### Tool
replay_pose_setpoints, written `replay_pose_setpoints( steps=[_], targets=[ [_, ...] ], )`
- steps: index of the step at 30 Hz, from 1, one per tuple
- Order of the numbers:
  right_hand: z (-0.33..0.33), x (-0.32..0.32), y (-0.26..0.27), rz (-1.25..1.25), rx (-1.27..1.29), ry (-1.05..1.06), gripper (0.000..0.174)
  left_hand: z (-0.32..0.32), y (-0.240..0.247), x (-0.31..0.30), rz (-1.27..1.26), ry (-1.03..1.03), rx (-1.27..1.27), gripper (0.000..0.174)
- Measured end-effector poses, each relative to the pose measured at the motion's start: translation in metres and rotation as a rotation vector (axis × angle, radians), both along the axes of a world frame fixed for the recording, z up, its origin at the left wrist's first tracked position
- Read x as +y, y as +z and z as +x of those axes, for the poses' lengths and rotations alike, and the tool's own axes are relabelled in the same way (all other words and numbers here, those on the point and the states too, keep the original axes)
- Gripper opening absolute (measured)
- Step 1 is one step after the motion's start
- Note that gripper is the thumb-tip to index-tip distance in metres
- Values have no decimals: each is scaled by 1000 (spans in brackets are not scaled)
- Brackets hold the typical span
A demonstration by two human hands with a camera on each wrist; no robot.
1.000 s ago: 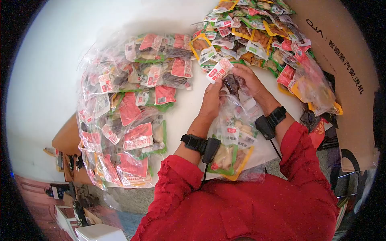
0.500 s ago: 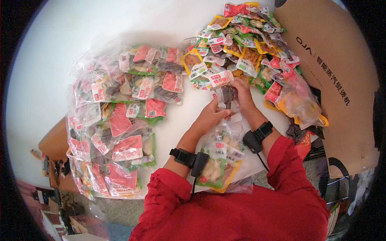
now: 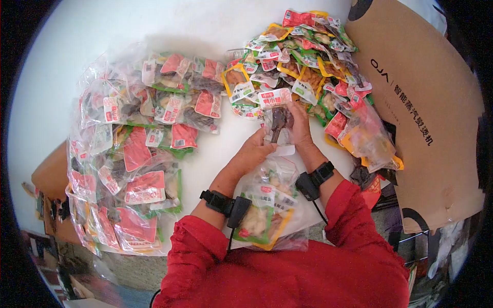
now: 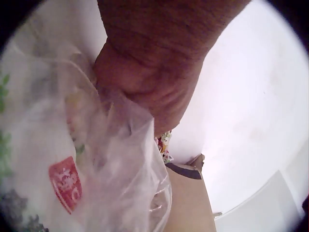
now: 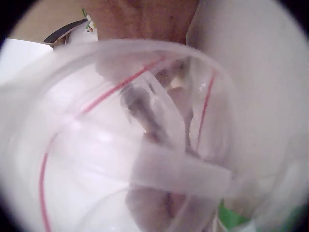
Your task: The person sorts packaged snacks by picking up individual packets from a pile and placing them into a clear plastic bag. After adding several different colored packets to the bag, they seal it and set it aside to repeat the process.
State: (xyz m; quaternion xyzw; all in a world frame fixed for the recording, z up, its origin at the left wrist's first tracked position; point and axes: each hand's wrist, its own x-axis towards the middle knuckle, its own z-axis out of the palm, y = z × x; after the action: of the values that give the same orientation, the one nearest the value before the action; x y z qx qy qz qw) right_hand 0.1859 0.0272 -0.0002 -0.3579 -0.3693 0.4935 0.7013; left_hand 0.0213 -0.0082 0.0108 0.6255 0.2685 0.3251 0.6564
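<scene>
Both hands hold a small sealed snack packet [image 3: 279, 119] with a red-and-white label at its top and a dark, drumstick-like piece showing through. My left hand [image 3: 252, 150] pinches its lower left edge. Along the right edge, the fingers of my right hand [image 3: 300, 126] grip it, mostly turned away from the head view. Below the hands, a clear bag [image 3: 264, 208] with several packets lies between the forearms. Its clear plastic fills much of the left wrist view, beside the left hand [image 4: 149, 87]. In the right wrist view, clear plastic with red lines [image 5: 116, 92] covers the fingers.
Filled clear bags [image 3: 136, 149] of packets cover the left of the white table [image 3: 205, 164]. A heap of loose packets [image 3: 303, 56] lies at the back right, with another plastic-wrapped bunch [image 3: 372, 141] nearer. A large cardboard box [image 3: 416, 102] stands along the right.
The head view has shifted, so the table things appear farther left and lower. The packet has turned from tilted to nearly upright, and the left hand has moved from beside the label to its lower edge.
</scene>
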Motion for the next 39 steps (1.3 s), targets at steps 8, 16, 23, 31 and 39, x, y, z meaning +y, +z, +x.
replay_pose_setpoints(
  steps=[8,16,23,31,39],
  targets=[
    [-10,-9,10,-32,-43,249,20,-7,16,-2,-120,119,-6,40],
    [-13,-12,12,-44,-42,240,17,-8,1,9,-191,315,-158,42],
    [-11,-9,7,-3,-100,229,14,-8,-3,12,-152,281,-162,54],
    [-9,-7,3,-12,-65,223,14,-9,1,8,-127,260,-163,60],
    [-8,-7,1,-38,-28,225,15,-8,-2,10,-85,242,-143,57]
  ],
)
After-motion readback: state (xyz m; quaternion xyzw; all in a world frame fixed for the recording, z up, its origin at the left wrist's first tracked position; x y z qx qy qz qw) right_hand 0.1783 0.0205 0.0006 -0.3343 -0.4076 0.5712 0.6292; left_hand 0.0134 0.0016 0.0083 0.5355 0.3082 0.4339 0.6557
